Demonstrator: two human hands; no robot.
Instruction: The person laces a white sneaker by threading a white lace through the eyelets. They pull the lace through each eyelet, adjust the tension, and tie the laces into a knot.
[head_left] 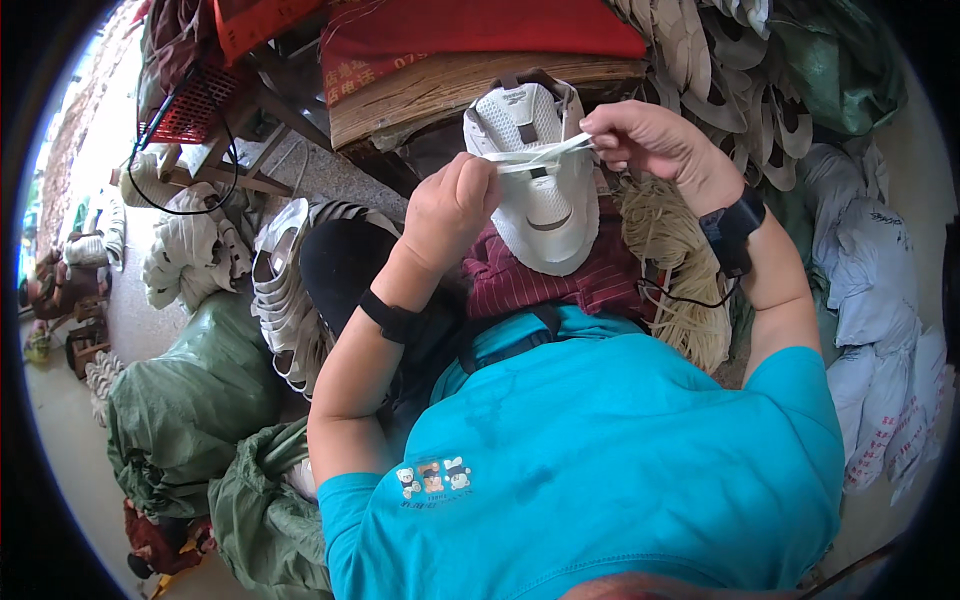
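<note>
A white shoe upper (550,225) lies in front of me at the edge of a worn wooden bench, its toe toward me over a maroon striped cloth (490,275). Across its throat runs a white shoelace (530,160). My left hand (455,205) is closed around one part of the lace at the upper's left side. At the right, my right hand (650,145) pinches the lace between thumb and forefinger, slightly above the upper, its other fingers curled. The lace stretches between both hands.
Behind the upper is the wooden bench (400,105), partly under a red cloth (480,30). A bundle of cream laces (675,240) hangs at the right. Stacked white uppers (280,290) and green sacks (190,400) stand left; white sacks (880,290) lie far right.
</note>
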